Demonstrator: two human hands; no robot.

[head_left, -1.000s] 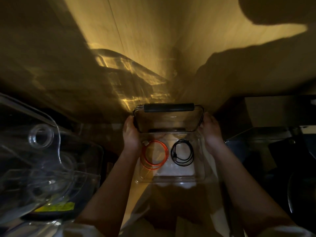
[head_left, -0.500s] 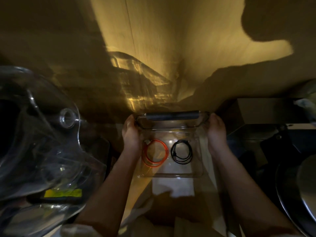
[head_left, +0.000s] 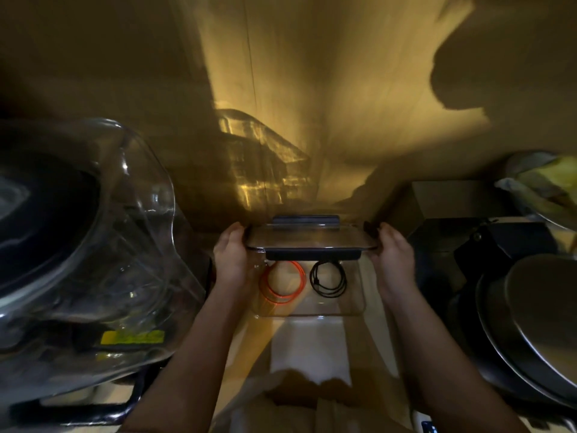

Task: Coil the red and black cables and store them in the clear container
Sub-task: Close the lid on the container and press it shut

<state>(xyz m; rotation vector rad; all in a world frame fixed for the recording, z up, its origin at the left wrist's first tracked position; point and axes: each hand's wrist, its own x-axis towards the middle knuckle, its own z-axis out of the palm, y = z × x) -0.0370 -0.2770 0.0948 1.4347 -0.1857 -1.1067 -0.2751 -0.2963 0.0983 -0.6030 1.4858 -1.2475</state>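
Note:
A clear container (head_left: 356, 303) sits in the middle of a dim shelf, held between both hands. Inside it lie a coiled red cable (head_left: 282, 284) on the left and a coiled black cable (head_left: 328, 280) on the right, side by side and apart. A clear lid with dark clips (head_left: 310, 240) covers the container's top and hides the upper edges of both coils. My left hand (head_left: 232, 256) grips the container's left end and my right hand (head_left: 393, 256) grips its right end, fingers curled over the rim.
A large clear glass vessel (head_left: 103, 245) fills the left side, with a yellow label (head_left: 132, 337) below it. Dark boxes (head_left: 462, 214) and round metal pans (head_left: 530, 323) stand on the right. A wooden wall (head_left: 296, 104) is behind. White paper (head_left: 309, 348) lies under the container.
The lid has tilted down flatter over the container. The view has shifted, with the glass vessel looming larger on the left. Both hands keep their hold on the container's ends.

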